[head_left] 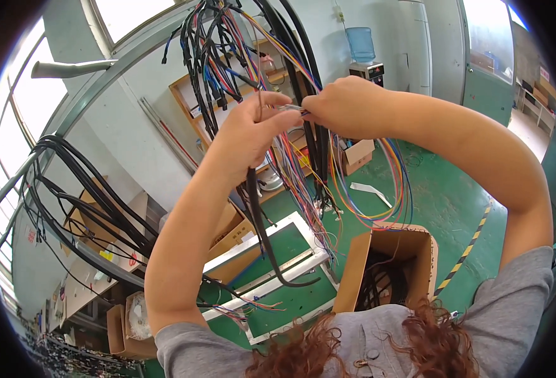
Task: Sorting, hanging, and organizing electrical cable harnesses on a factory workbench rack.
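Both my arms are raised in front of me, hands close together at a hanging bundle of coloured wires (290, 160). My left hand (251, 126) pinches thin wires between thumb and forefinger. A black flexible sleeve (257, 211) hangs from below its palm, with the lower end curving to the right. My right hand (347, 107) is closed on the same wires, just right of the left fingertips. Below it droops a loop of coloured wires (407, 183). What lies inside the right fist is hidden.
Black-sheathed harnesses (212, 57) hang from a metal rail (79, 107), with more black cables (95, 183) at left. Below stand a white metal frame (300, 223) and an open cardboard box (353, 271). Behind are a wooden shelf (180, 94) and a water dispenser (369, 70).
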`<action>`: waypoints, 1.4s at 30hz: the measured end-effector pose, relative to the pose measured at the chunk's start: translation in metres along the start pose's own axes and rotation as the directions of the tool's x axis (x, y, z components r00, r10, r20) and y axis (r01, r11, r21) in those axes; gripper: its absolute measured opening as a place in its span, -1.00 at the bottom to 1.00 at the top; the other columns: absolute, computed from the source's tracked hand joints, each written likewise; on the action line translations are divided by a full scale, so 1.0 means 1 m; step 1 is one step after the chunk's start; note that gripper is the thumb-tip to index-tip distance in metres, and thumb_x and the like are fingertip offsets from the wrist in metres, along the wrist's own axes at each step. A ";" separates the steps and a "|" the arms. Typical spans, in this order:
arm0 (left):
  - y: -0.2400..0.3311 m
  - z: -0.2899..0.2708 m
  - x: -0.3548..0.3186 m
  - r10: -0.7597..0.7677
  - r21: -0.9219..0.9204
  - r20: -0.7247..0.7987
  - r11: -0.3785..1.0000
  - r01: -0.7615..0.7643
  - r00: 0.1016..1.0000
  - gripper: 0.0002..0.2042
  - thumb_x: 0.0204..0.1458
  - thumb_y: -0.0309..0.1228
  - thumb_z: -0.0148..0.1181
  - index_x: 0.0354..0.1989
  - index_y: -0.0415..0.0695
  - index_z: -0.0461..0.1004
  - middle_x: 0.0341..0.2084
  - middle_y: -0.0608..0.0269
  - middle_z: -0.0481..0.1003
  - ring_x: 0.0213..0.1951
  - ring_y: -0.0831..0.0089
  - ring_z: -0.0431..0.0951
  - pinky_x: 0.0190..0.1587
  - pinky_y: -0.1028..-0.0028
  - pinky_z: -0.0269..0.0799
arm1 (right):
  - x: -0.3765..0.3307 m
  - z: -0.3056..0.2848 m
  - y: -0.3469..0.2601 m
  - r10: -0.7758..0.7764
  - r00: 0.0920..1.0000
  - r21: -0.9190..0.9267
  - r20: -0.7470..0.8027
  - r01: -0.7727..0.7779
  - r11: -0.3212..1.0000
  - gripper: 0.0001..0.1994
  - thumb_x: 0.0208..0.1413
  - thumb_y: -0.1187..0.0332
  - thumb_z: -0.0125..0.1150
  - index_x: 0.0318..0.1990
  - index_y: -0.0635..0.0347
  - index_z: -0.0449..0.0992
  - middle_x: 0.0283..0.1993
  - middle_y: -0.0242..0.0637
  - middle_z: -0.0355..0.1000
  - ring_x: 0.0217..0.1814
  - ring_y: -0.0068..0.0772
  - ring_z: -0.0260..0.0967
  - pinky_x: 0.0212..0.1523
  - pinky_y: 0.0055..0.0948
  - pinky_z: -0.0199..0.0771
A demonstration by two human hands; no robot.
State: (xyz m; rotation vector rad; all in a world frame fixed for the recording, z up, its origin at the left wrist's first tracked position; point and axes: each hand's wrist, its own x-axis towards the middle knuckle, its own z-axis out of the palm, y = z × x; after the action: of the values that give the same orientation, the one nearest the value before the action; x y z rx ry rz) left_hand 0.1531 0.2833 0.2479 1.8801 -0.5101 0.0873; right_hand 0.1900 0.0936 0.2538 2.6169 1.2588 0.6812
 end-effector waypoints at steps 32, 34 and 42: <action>-0.011 0.009 0.014 0.029 0.116 0.067 0.993 -0.036 0.997 -0.86 -0.04 -0.52 0.06 -0.28 -0.20 0.44 -0.63 0.43 0.32 -0.69 0.70 0.20 -0.61 0.66 0.13 | -0.018 0.005 0.013 -0.191 0.981 -0.206 0.011 0.189 0.960 -0.82 0.01 0.32 0.00 -0.28 0.19 0.27 -0.70 -0.23 0.33 -0.62 -0.14 0.36 -0.61 -0.28 0.29; -0.014 0.007 0.014 0.100 0.317 0.056 0.942 -0.112 0.993 -0.85 -0.06 -0.52 0.07 -0.29 -0.20 0.45 -0.59 0.40 0.33 -0.64 0.66 0.25 -0.53 0.64 0.20 | -0.016 0.004 0.012 -0.202 0.979 -0.163 0.019 0.203 0.966 -0.82 0.03 0.30 -0.02 -0.25 0.16 0.27 -0.70 -0.23 0.33 -0.62 -0.14 0.36 -0.60 -0.26 0.29; -0.045 -0.010 0.001 0.322 -0.438 -0.057 0.842 -0.313 0.945 -0.59 -0.15 -0.47 0.05 -0.05 -0.15 0.22 -0.38 0.27 0.23 -0.63 0.56 0.27 -0.63 0.62 0.13 | -0.022 -0.012 0.034 -0.128 0.951 0.077 -0.281 0.156 0.985 -0.86 0.10 0.27 -0.06 -0.33 0.12 0.32 -0.73 -0.14 0.25 -0.61 -0.02 0.28 -0.59 -0.20 0.24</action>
State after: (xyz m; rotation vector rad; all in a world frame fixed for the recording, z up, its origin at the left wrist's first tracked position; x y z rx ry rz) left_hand 0.1733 0.3049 0.2125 1.3377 -0.7845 0.1592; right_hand 0.1962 0.0542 0.2686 2.5393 1.5783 1.0080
